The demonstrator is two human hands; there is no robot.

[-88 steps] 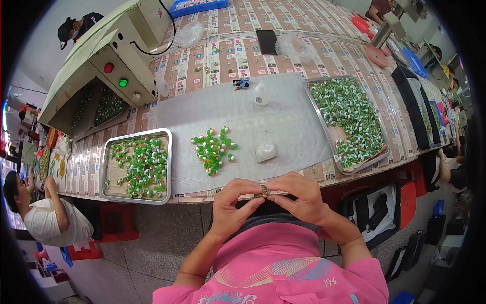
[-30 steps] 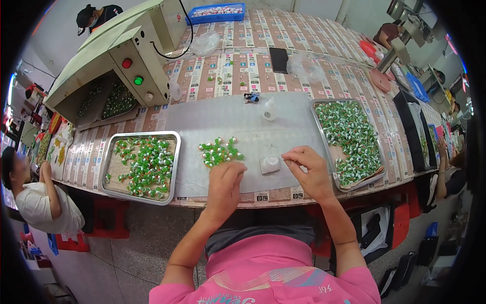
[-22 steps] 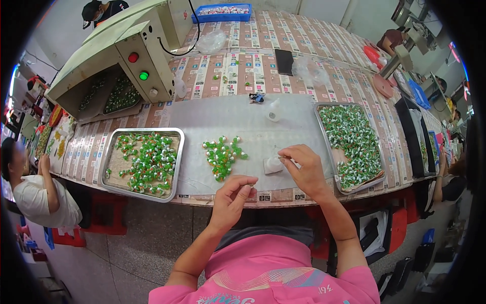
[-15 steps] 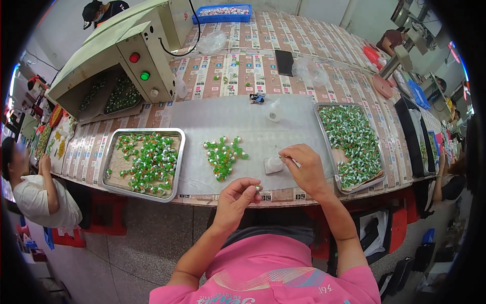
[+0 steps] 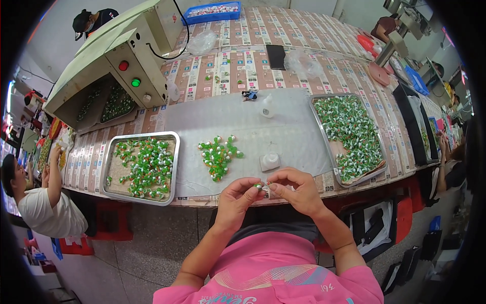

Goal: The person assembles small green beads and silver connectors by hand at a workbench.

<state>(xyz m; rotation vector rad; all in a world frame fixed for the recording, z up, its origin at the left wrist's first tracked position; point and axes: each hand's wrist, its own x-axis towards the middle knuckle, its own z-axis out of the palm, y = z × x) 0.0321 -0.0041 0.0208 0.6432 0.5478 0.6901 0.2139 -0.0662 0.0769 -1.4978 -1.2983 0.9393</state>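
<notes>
My left hand (image 5: pixel 234 202) is closed in a pinch round a small green-and-white bead-like piece (image 5: pixel 258 186) at the table's front edge. Close against it, my right hand (image 5: pixel 299 193) pinches at the same spot; what its fingertips hold is too small to name. Just beyond the hands a small white pot (image 5: pixel 271 160) rests on the pale sheet (image 5: pixel 195 178). A loose heap of green pieces with white and orange parts (image 5: pixel 217 159) lies left of the pot. Farther back stands a white squeeze bottle (image 5: pixel 268 108).
A metal tray (image 5: pixel 176 157) of similar pieces sits at left, another metal tray (image 5: pixel 325 139) at right. A beige machine (image 5: pixel 147 66) with lit interior trays occupies the back left. A small blue-and-black object (image 5: pixel 249 95) lies behind. Co-workers sit on both sides.
My right hand has come from the white pot, where it held a thin stick, left and nearer to meet my left hand. The left hand keeps its pinch on the piece.
</notes>
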